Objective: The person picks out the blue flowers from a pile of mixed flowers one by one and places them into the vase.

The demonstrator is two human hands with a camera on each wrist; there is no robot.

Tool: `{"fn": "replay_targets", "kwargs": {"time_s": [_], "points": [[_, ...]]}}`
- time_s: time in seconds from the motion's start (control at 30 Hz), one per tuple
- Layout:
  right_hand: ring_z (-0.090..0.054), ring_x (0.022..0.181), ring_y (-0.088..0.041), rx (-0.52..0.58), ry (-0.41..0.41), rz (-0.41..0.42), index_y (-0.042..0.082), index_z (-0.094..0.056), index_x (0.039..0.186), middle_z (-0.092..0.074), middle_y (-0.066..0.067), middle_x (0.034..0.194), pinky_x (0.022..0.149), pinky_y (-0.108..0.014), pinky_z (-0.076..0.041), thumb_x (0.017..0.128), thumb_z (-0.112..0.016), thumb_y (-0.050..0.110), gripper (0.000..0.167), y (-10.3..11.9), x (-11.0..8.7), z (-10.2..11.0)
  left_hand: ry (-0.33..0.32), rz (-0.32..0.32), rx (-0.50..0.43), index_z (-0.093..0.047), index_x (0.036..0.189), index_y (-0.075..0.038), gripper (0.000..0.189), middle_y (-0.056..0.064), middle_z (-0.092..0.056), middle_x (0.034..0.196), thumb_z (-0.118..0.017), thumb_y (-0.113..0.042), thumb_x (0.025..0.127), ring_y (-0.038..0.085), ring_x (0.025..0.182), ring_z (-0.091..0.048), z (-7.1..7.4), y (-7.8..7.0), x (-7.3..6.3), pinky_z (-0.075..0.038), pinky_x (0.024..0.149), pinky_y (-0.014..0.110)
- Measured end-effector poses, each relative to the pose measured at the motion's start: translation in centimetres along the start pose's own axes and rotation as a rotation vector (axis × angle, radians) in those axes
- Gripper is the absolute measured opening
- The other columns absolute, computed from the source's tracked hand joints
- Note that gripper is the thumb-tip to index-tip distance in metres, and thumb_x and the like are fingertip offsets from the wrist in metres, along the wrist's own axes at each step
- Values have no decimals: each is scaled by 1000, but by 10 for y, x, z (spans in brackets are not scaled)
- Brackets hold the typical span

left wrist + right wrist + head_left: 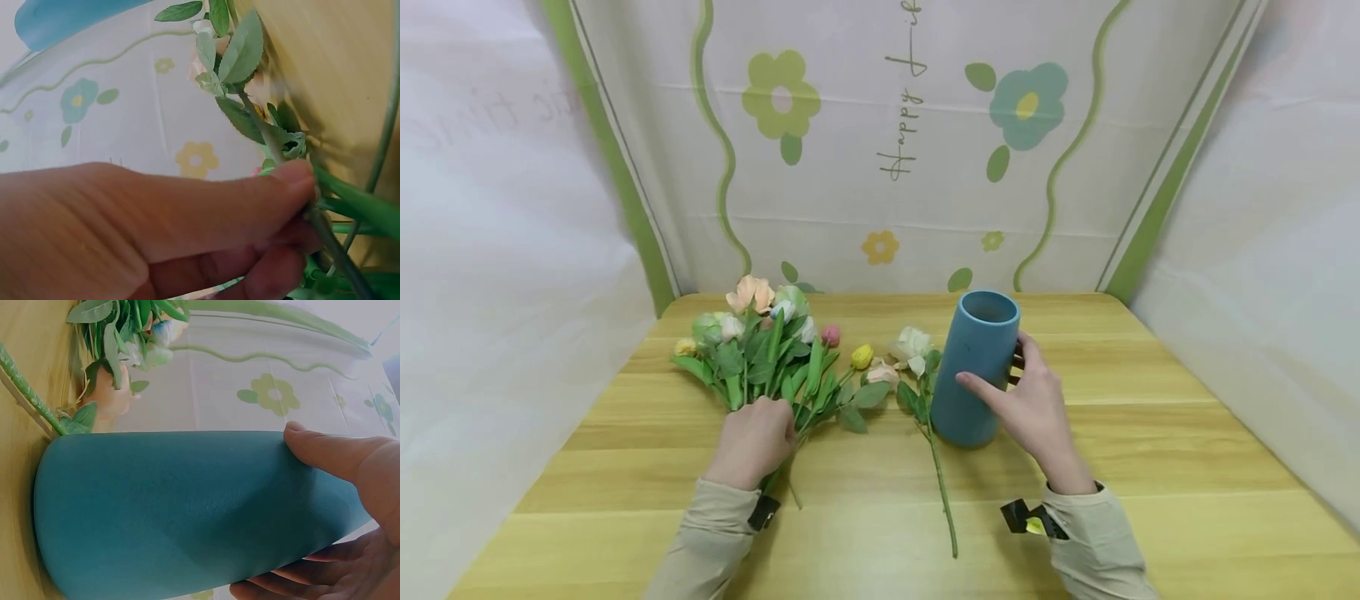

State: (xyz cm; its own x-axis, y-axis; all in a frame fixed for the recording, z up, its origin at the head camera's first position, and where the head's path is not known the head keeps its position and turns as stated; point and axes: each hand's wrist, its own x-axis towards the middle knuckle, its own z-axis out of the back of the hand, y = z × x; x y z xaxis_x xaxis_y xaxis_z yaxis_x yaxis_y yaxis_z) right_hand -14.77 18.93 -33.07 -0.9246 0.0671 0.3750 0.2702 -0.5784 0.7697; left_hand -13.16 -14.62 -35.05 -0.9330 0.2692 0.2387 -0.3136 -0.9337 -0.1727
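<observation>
My left hand (754, 442) is at the lower end of a bunch of artificial flowers (763, 367). In the left wrist view, its thumb and fingers pinch a flower stem (270, 139) with toothed leaves; other green stems pass beside it. A blue vase (976, 367) stands upright on the table, and my right hand (1037, 408) grips it, thumb in front and fingers round the far side. The right wrist view shows the palm near the vase's upper part. Just left of the vase lies a single white rose (913, 343), its stem pointing toward me.
The wooden table (865, 533) carries everything. Pale printed cloth (917, 208) hangs behind it and at both sides. A yellow tulip (862, 357) and a pink bud (831, 336) stick out on the bunch's right, close to a peach rose (882, 373).
</observation>
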Motion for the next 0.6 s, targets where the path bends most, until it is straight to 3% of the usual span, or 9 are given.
{"fn": "replay_targets", "kwargs": {"time_s": [0.27,0.43,0.6], "points": [[-50,122,-40,-5,-9,7,1,-30,148,-49,-23,136,89,-58,-47,80,-81,44,96,-1,0,5,-30,13,22,-22,56,-21,44,-7,-11,58,-48,13,69,12,53,-16,-1,-3,6,-18,45,28],[-50,122,-40,-9,2,12,0,-30,149,-48,-23,136,90,-57,-47,79,-81,45,97,-2,1,4,-32,63,34,-25,53,-21,46,-6,-20,52,-55,8,73,14,50,-25,-3,-2,8,-24,43,30],[-50,123,-39,4,1,19,1,-31,148,-48,-22,136,90,-56,-48,79,-82,45,97,-2,0,2,-107,87,44,-26,53,-22,49,-6,-20,55,-59,3,79,16,50,-25,-3,0,6,-24,42,32]]}}
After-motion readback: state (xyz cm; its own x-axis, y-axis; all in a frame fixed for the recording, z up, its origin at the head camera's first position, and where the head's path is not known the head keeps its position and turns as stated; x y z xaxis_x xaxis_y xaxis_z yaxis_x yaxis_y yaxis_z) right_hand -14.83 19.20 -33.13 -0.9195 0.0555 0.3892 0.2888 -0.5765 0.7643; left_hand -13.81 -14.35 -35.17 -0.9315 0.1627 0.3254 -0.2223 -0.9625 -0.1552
